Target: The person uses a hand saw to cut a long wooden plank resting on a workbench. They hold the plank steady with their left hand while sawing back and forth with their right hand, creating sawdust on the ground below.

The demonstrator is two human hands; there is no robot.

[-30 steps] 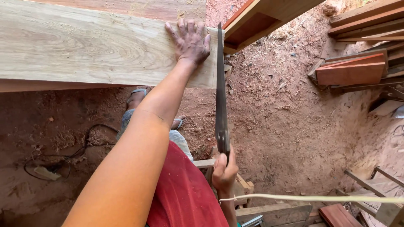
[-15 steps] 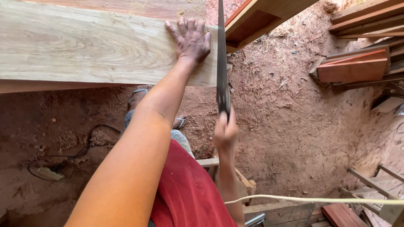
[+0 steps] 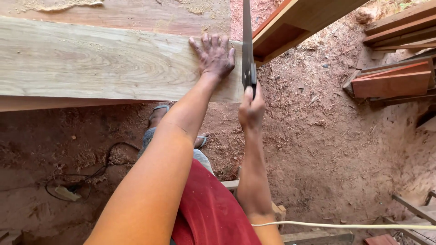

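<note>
The pale wooden plank [image 3: 100, 63] lies flat across the upper left of the view, raised above the red dirt floor [image 3: 327, 149], its right end reaching about the middle of the picture. A hand saw [image 3: 247, 41] stands at that end with the blade on edge, running away from the person and out of the top of the view.

To my eye the cut goes best if the blade stays square to the board and the stroke runs long and straight, with the plank pinned so it cannot chatter; keeping the bracing fingers well back from the teeth matters, since they sit just beside the blade.

The left hand [image 3: 213, 56] presses palm-down on the plank near its end, fingers spread apart and flat on the wood, the arm stretched out nearly straight from the shoulder. The right hand [image 3: 251, 109] is closed around the saw's dark handle, thumb up along it, wrist in line with the blade, forearm coming up from below.

Under the plank a foot in a sandal [image 3: 159, 113] stands on the dirt, and a dark cable [image 3: 104, 168] loops across the ground at the left. Reddish boards [image 3: 390, 81] are stacked at the right, and a pale cord [image 3: 345, 225] runs across the bottom.
</note>
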